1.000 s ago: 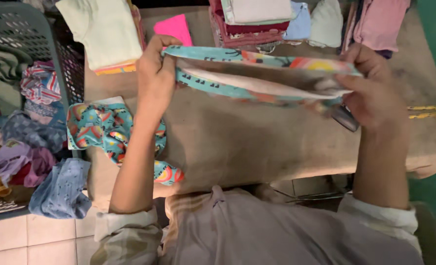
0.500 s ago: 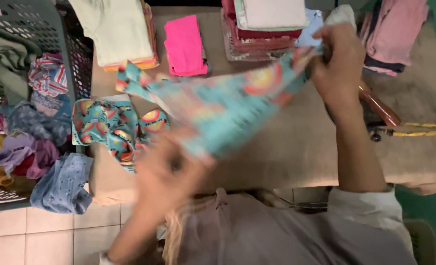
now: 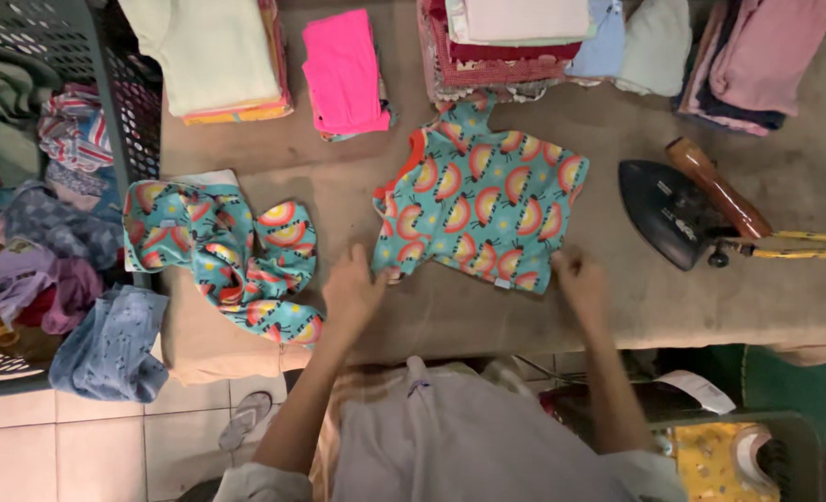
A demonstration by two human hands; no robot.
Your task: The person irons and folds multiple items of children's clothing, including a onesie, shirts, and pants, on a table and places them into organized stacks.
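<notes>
A small teal shirt [image 3: 478, 200] with rainbow prints lies spread flat on the brown ironing table [image 3: 357, 177]. My left hand [image 3: 353, 290] rests by the shirt's lower left corner, fingers loosely curled, blurred. At the shirt's lower right hem is my right hand [image 3: 580, 284], touching or just off the cloth. Whether either hand still pinches the hem is unclear. A matching teal garment [image 3: 232, 256] lies crumpled to the left.
A black iron [image 3: 682, 209] with a brown handle sits at right, its yellow cord trailing off. Folded stacks line the far edge: cream [image 3: 213, 51], pink [image 3: 343, 70], red and white [image 3: 511, 37]. A grey basket [image 3: 41, 186] of clothes stands at left.
The teal shirt was held up folded between both hands, then swung open in the air. Now it lies spread flat on the table with both hands at its near hem.
</notes>
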